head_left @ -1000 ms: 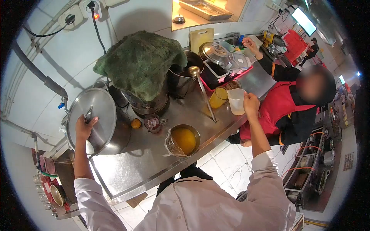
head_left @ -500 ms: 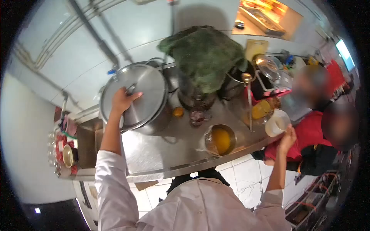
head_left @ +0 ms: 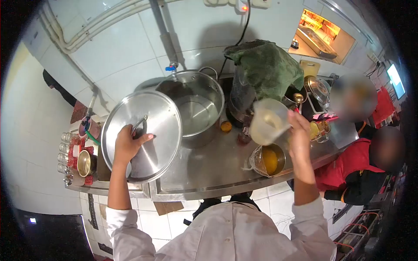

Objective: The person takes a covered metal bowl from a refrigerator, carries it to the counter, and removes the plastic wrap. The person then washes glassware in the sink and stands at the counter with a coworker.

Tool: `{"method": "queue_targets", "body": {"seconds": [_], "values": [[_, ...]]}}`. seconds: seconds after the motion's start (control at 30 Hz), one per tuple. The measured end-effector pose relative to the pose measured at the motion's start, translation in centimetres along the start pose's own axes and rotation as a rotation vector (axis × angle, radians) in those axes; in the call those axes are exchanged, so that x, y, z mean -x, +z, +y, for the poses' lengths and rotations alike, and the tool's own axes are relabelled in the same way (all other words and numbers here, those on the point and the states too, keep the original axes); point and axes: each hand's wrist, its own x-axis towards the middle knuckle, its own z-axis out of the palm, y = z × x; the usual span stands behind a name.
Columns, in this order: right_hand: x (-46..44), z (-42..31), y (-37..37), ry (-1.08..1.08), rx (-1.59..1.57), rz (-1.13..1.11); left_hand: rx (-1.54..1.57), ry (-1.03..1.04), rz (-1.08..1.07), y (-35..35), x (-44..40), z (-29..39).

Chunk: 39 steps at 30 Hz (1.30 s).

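Observation:
My left hand [head_left: 127, 148] grips the handle of a large round metal lid [head_left: 163, 126], holding it off to the left of the pot. The big steel stockpot [head_left: 213, 128] stands uncovered, with clear liquid low inside it. In my right hand [head_left: 299, 132] is a translucent plastic jug [head_left: 266, 126], raised over the counter to the right of the pot; a little pale residue or liquid shows in it. Below the jug sits a metal bowl [head_left: 281, 154] holding yellow-orange liquid. A small orange item [head_left: 226, 126] lies beside the pot.
A blue-handled tap [head_left: 171, 68] hangs over the pot's back rim. Green cloth [head_left: 267, 67] drapes a tall vessel behind. A ladle [head_left: 298, 98] and a glass lid [head_left: 319, 89] are at right. A person in a red vest [head_left: 342, 163] stands close on the right. Glass jars [head_left: 64, 157] line the far left.
The lid has come off the pot and moved left with my left hand, exposing the liquid inside. My right hand has brought the jug leftward, closer to the pot.

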Motion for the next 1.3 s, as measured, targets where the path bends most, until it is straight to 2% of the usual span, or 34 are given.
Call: {"method": "queue_targets", "body": {"seconds": [0.03, 0.07, 0.1, 0.13, 0.23, 0.27, 0.3, 0.37, 0.4, 0.47, 0.5, 0.7, 0.77, 0.87, 0.97, 1.1, 1.17, 1.3], "values": [[-0.6, 0.2, 2.3, 0.022, -0.024, -0.076, 0.048, -0.007, 0.055, -0.6, 0.9, -0.7], [-1.3, 1.2, 4.3, -0.046, -0.045, -0.121, 0.050, -0.003, 0.061, -1.1, 1.6, -1.7], [-0.7, -0.8, 7.9, 0.033, 0.014, -0.022, 0.031, -0.044, 0.049, -1.4, 2.0, -2.8], [-2.9, 2.1, 8.7, 0.030, 0.056, -0.140, 0.014, -0.085, 0.036, -1.6, 2.4, -3.9], [-6.1, 6.1, 14.2, -0.201, 0.195, -0.274, 0.028, -0.045, 0.080, -2.4, 3.5, -6.3], [-5.9, 5.6, 16.2, -0.151, 0.279, -0.260, 0.009, -0.020, 0.101, -2.4, 3.8, -6.9], [-8.6, 10.1, 18.1, -0.165, 0.290, -0.323, 0.105, -0.036, 0.097, -2.4, 4.0, -7.1], [-8.5, 10.3, 20.5, -0.277, 0.442, -0.334, 0.213, -0.024, 0.078, -2.6, 4.4, -7.6], [-8.6, 11.1, 21.8, -0.186, 0.425, -0.338, 0.222, 0.001, 0.075, -2.7, 4.5, -7.6], [-9.3, 11.7, 23.4, -0.304, 0.676, -0.404, 0.263, -0.071, 0.033, -3.3, 4.9, -6.1], [-9.4, 12.1, 24.4, -0.305, 0.713, -0.422, 0.255, -0.042, 0.030, -3.1, 4.8, -6.8], [-6.6, 8.7, 25.1, -0.287, 0.964, -0.530, 0.169, 0.036, 0.021, -2.9, 3.8, -8.7], [-5.9, 8.3, 25.2, -0.465, 1.057, -0.638, 0.147, 0.047, 0.014, -2.6, 3.3, -8.7], [-6.2, 10.5, 25.8, -0.568, 1.065, -0.643, 0.118, 0.090, 0.018, -2.5, 2.8, -8.3], [-5.7, 10.4, 25.4, -0.677, 1.158, -0.703, 0.106, 0.041, -0.007, -1.9, 1.9, -8.1], [-4.9, 9.2, 24.8, -0.741, 1.216, -0.760, 0.114, 0.058, -0.019, -1.6, 1.5, -6.6], [-5.0, 10.3, 25.4, -0.886, 1.249, -0.687, 0.092, 0.062, -0.026, -1.5, 1.4, -6.2], [-4.8, 9.4, 25.4, -0.921, 1.323, -0.768, 0.051, 0.115, -0.007, -1.5, 1.4, -4.7]]}}
